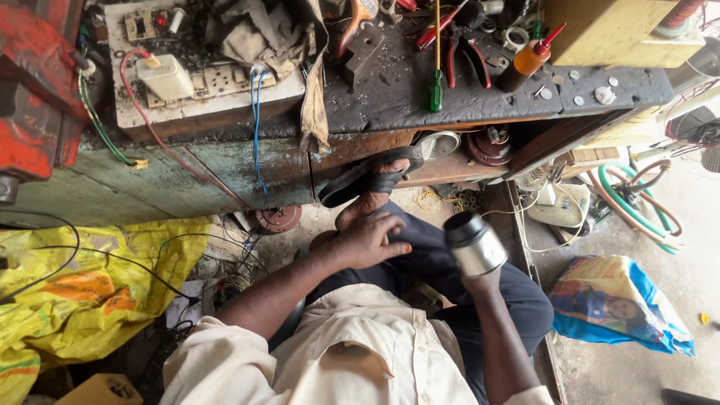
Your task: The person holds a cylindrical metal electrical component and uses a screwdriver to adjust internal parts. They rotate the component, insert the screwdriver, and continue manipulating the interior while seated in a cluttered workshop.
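I sit low in front of a grimy workbench (390,97), one leg crossed, with a black sandal (365,178) on the raised foot. My left hand (369,240) rests flat on my knee, fingers spread, holding nothing. My right hand (482,279) is mostly hidden behind a shiny metal cylinder with a dark rim (474,244), which it grips from below and holds upright above my right thigh.
On the bench lie a green-handled screwdriver (436,71), red-handled pliers (463,52), an orange squeeze bottle (529,58) and a switch board with sockets (196,71). A yellow sack (82,289) with black wires lies left. A blue printed bag (619,304) and coiled hoses (637,199) sit right.
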